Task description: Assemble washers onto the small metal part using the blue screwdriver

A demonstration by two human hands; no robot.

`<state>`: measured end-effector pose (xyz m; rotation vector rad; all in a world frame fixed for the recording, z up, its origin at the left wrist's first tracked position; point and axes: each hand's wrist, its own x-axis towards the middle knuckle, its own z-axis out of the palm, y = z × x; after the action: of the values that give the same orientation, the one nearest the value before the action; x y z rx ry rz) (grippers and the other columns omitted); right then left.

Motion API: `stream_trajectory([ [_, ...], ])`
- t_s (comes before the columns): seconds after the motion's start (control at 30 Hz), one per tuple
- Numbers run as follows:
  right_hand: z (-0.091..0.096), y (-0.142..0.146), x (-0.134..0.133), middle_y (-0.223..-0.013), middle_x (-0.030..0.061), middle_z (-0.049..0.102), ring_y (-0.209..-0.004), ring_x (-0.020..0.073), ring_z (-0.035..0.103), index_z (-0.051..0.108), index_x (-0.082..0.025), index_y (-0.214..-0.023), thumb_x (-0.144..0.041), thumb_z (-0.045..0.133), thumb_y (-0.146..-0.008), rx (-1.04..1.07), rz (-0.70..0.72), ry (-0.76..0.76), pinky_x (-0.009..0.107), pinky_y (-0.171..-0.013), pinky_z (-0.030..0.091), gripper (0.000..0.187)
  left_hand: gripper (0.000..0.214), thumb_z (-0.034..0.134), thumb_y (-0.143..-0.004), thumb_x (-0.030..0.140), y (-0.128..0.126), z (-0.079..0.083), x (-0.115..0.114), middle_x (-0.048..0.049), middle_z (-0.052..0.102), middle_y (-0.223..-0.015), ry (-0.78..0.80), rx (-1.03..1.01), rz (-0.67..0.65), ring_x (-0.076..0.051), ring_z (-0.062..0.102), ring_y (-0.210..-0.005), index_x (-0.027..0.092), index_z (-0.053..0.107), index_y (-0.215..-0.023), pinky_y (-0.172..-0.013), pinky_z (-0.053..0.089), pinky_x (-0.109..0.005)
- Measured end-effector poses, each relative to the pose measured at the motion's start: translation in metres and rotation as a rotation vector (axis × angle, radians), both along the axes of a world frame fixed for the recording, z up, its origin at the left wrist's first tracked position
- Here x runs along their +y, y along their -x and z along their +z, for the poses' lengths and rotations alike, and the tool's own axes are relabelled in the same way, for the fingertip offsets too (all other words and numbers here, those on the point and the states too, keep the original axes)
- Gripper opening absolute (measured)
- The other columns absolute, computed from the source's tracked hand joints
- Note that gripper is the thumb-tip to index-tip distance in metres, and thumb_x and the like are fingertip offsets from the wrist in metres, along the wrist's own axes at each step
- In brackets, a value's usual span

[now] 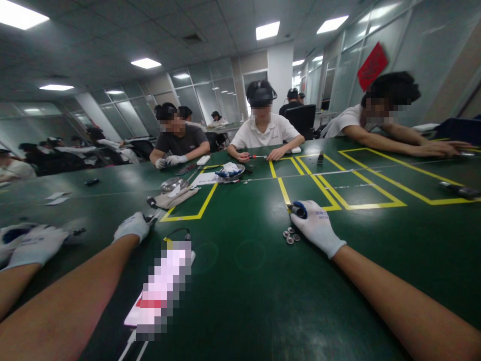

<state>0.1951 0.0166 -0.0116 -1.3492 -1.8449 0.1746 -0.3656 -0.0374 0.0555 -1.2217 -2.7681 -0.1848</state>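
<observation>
My left hand (131, 226), in a white glove, reaches out at the left-centre of the green table. Its fingers are bent around something shiny and metallic that I cannot make out, beside a grey-beige cloth glove (175, 198). My right hand (317, 223), also gloved, is closed around a short black cylinder (299, 209), which points up and left at the end of a yellow tape line. Several small round metal discs (290, 235) lie together on the table, just left of my right wrist and below the fingers.
A phone (165, 283) with cables lies between my arms. A metal bowl (175, 184) and a dish with a blue-and-white glove (230, 171) stand farther back. Yellow tape (210, 200) marks the table (240, 301). A neighbour's gloved hand (37, 243) is at left; people sit opposite.
</observation>
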Motion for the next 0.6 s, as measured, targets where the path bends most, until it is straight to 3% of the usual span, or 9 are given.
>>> stream_trajectory([
  [0.07, 0.000, 0.000, 0.000, -0.098, 0.0080, 0.067, -0.090, 0.0230, 0.062, 0.069, -0.020, -0.096, -0.030, 0.063, -0.081, -0.003, 0.005, -0.006, 0.032, -0.081, 0.048, 0.019, 0.031, 0.060, -0.084, 0.047, -0.002, -0.002, 0.000, -0.0137, 0.070, -0.101, 0.104, 0.058, 0.039, -0.029, 0.067, -0.093, 0.017, 0.053, -0.085, -0.075, 0.052, -0.034],
  [0.33, -0.003, 0.000, 0.002, -0.099, 0.0085, 0.066, -0.089, 0.0236, 0.062, 0.070, -0.020, -0.098, -0.030, 0.063, -0.081, -0.001, -0.015, -0.014, 0.033, -0.082, 0.049, 0.020, 0.035, 0.059, -0.084, 0.051, -0.023, 0.008, -0.001, -0.0135, 0.070, -0.106, 0.146, 0.091, 0.117, -0.029, 0.067, -0.099, 0.017, 0.051, -0.081, -0.075, 0.050, -0.032],
  [0.47, -0.003, -0.001, 0.003, -0.101, 0.0090, 0.066, -0.090, 0.0236, 0.062, 0.070, -0.020, -0.099, -0.030, 0.063, -0.081, 0.001, -0.015, 0.000, 0.034, -0.083, 0.049, 0.022, 0.034, 0.061, -0.082, 0.049, -0.015, 0.004, 0.001, -0.0151, 0.069, -0.106, 0.145, 0.071, 0.108, -0.031, 0.067, -0.101, 0.016, 0.052, -0.081, -0.078, 0.051, -0.035],
  [0.6, -0.003, 0.000, 0.002, -0.100, 0.0090, 0.065, -0.089, 0.0236, 0.062, 0.070, -0.020, -0.100, -0.030, 0.062, -0.082, 0.001, -0.012, 0.004, 0.034, -0.083, 0.049, 0.022, 0.036, 0.066, -0.078, 0.044, -0.011, -0.001, 0.003, -0.0229, 0.061, -0.124, 0.075, 0.137, 0.183, -0.041, 0.061, -0.114, 0.012, 0.056, -0.092, -0.081, 0.052, -0.046],
])
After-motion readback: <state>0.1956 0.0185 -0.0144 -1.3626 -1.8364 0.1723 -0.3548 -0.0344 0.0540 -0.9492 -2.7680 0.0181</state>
